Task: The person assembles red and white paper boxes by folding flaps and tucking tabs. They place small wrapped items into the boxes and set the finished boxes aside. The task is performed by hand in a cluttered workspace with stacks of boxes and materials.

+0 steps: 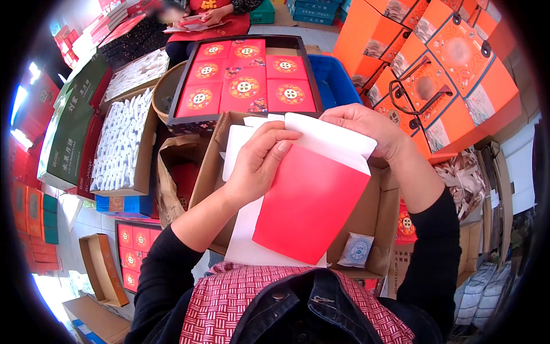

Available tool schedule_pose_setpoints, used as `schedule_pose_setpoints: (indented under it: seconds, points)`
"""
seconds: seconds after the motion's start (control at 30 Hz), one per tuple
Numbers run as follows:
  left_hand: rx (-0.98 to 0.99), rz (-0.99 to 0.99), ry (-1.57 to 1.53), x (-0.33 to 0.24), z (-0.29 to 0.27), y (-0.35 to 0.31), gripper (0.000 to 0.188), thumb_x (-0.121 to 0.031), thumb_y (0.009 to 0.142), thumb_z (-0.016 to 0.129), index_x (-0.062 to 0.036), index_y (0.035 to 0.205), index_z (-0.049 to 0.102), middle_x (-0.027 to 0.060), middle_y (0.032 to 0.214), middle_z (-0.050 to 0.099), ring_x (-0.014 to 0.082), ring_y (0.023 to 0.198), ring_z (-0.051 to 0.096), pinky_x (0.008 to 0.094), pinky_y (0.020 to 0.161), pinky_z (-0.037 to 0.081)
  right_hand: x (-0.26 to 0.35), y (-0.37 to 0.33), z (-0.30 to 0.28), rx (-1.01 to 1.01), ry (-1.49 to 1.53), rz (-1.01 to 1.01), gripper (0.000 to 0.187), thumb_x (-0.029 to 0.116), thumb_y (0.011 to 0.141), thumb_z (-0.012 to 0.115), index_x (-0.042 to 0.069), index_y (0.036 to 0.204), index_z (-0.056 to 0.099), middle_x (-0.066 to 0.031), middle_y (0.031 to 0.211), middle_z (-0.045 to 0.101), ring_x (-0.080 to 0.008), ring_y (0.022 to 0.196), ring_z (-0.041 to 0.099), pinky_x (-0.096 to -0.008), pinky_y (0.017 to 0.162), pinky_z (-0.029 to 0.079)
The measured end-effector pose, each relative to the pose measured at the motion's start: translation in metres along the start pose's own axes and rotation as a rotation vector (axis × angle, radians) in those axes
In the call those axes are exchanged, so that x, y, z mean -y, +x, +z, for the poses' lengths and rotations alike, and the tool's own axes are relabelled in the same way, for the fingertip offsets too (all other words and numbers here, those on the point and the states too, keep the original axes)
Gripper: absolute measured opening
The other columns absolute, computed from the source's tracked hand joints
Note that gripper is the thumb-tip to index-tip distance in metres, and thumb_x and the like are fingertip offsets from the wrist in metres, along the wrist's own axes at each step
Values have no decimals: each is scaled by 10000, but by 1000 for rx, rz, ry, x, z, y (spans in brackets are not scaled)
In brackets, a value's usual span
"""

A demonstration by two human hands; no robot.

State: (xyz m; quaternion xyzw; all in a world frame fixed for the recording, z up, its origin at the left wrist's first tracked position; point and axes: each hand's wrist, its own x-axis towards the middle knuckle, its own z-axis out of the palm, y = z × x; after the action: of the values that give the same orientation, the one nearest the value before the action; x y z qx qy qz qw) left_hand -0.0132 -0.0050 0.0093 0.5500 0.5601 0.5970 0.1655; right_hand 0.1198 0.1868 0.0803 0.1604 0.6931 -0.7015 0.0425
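A red cardboard box blank (312, 200) with white inner sides is held up in front of me, its white flap folded over at the top. My left hand (258, 157) is closed on its upper left edge, the thumb lying over the front. At the upper right corner, my right hand (366, 129) grips the white flap, with its fingertips partly hidden behind the card. Below the blank, more white card (243, 249) lies over an open brown carton (385, 215). In that carton's near right corner rests a small white packet (357, 250) with blue print.
Beyond the carton stands a dark tray (309, 66) of red square boxes (246, 86). A blue bin (332, 83) and stacked orange gift boxes (441, 92) are to the right. To the left, a carton holds white packets (123, 143). Another person's hands (212, 14) work at the far side.
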Motion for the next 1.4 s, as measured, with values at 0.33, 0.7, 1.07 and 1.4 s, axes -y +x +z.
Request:
schedule_pose_setpoints:
  seconds: [0.33, 0.7, 1.07, 1.4]
  points:
    - [44, -44, -78, -4, -5, -1, 222, -114, 996, 426, 23, 1027, 597, 108, 1065, 582, 192, 1035, 537, 284, 946, 387, 29, -23, 15, -20, -216, 31, 350, 264, 965, 536, 13, 1196, 612, -29, 990, 658, -57, 860, 589, -217, 733, 489]
    - [-118, -151, -68, 4, -4, -8, 252, -163, 1004, 425, 19, 1050, 593, 106, 999, 607, 180, 950, 568, 265, 863, 432, -57, -65, 61, -803, -542, -636, 171, 115, 877, 642, -9, 990, 611, -86, 1039, 532, -136, 902, 561, -244, 736, 491]
    - [-81, -297, -334, -6, 1, -12, 344, -266, 1029, 377, 13, 1078, 573, 37, 905, 581, 78, 834, 523, 224, 770, 445, -86, -51, 51, -689, -554, -605, 201, 174, 913, 621, -11, 989, 597, -47, 936, 563, -92, 755, 538, -215, 674, 431]
    - [-61, -148, -99, 8, 8, -18, 268, -188, 1021, 393, 5, 1021, 580, 23, 943, 551, 83, 862, 502, 217, 813, 411, -7, -34, 33, -344, 111, -337, 253, 212, 946, 567, -36, 986, 591, -77, 752, 640, -100, 731, 607, -224, 702, 484]
